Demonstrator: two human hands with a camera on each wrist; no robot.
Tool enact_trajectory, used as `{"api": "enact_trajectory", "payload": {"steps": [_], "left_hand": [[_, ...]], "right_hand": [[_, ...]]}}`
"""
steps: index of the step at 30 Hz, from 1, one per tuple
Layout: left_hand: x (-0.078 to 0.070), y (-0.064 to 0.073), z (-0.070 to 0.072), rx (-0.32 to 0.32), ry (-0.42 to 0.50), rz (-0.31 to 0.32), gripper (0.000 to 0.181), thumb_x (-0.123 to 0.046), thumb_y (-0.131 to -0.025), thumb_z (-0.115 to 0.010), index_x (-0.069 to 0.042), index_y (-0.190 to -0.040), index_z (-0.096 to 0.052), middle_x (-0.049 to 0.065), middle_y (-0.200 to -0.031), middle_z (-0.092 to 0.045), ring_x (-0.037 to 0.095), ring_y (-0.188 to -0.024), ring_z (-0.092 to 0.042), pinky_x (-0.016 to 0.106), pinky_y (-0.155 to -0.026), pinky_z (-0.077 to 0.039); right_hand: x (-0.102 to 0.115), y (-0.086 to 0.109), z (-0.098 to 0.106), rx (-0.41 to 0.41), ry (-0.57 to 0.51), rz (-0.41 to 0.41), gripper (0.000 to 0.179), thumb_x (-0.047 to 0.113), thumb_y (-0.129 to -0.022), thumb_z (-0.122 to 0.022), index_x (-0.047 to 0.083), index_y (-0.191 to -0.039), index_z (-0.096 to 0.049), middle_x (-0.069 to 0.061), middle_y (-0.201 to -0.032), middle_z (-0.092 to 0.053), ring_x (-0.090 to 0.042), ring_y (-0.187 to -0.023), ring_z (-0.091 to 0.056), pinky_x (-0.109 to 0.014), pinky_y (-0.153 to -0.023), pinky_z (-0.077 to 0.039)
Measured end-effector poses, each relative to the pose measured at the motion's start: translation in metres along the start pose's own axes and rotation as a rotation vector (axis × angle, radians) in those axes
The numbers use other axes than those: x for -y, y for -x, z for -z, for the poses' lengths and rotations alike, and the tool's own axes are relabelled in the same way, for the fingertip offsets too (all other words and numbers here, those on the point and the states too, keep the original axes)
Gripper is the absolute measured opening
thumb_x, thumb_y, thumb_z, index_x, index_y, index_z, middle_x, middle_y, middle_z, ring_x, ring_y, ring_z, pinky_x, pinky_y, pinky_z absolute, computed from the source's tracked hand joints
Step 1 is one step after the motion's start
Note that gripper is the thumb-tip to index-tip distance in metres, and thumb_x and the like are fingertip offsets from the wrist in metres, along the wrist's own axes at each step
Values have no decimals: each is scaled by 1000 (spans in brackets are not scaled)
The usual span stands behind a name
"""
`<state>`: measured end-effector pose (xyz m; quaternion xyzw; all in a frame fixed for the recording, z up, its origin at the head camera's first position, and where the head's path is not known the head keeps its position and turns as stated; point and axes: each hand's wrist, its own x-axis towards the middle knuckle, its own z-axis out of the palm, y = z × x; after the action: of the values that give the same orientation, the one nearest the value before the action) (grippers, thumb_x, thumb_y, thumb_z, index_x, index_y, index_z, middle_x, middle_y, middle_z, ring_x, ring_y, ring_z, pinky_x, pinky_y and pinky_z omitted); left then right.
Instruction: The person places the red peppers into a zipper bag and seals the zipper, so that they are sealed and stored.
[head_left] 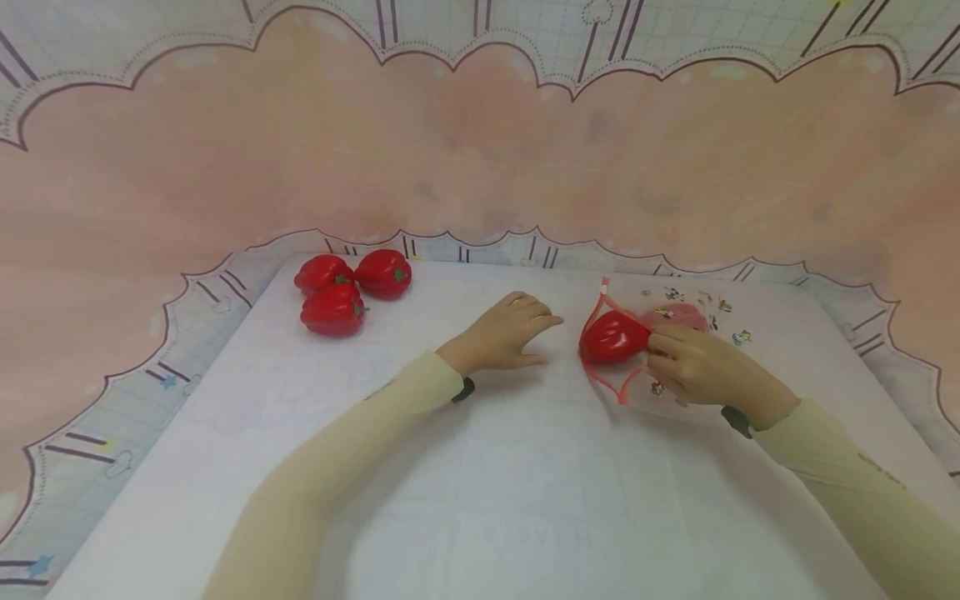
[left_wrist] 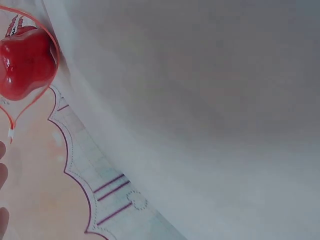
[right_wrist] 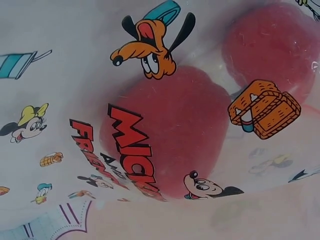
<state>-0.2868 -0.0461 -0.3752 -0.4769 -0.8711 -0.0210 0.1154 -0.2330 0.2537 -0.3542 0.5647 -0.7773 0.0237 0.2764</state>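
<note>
A clear printed plastic bag [head_left: 738,371] with an orange rim stands open toward the left. One red bell pepper [head_left: 613,337] sits in its mouth, with the orange rim looped around it, also in the left wrist view. My right hand [head_left: 693,362] pinches the bag's rim at the pepper's right end. Through the film, the right wrist view shows two red peppers, a near pepper [right_wrist: 175,120] and a farther pepper [right_wrist: 272,45]. My left hand [head_left: 504,333] hovers left of the opening, thumb and fingers apart, holding nothing. Its fingertips [left_wrist: 2,175] show at the left wrist view's edge.
Three red bell peppers [head_left: 333,310] lie grouped at the far left of the white table [head_left: 480,500]. A peach cloth [head_left: 480,158] with a scalloped border hangs behind the table and along its sides.
</note>
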Motion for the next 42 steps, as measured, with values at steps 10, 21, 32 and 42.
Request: {"api": "enact_trajectory", "payload": {"steps": [10,21,32,42], "left_hand": [[18,38,8,-8,33,161,60,-43,-83,-67,-13,-133,-52,5,-123,-60,22,-118,-52,39,-109,-35],[38,69,22,-38,258,418,64,-42,-80,-71,-18,-136,-49,7,-125,-59,24,-116,-54,44,-102,-44],[65,108,44,-158,626,547,71,-25,-74,-80,-21,-137,-47,4,-126,-58,24,-116,-53,46,-97,-49],[91,142,60,-192,769,759,70,-21,-78,-76,-20,-139,-43,6,-138,-50,29,-127,-47,48,-100,-46]], "right_hand": [[0,0,0,40,-11,-43,62,39,-101,-20,6,-79,-68,-4,-76,-59,-17,-73,-55,-33,-68,-57],[1,-3,3,99,-8,-74,16,16,-73,-79,6,-80,-69,-6,-77,-61,-19,-76,-58,-34,-71,-58],[0,-1,0,83,-23,-72,58,41,-100,-26,7,-79,-69,-5,-77,-61,-18,-75,-57,-34,-70,-57],[0,-2,1,88,-12,-60,33,26,-97,-49,6,-79,-68,-5,-76,-60,-18,-74,-55,-33,-69,-57]]}}
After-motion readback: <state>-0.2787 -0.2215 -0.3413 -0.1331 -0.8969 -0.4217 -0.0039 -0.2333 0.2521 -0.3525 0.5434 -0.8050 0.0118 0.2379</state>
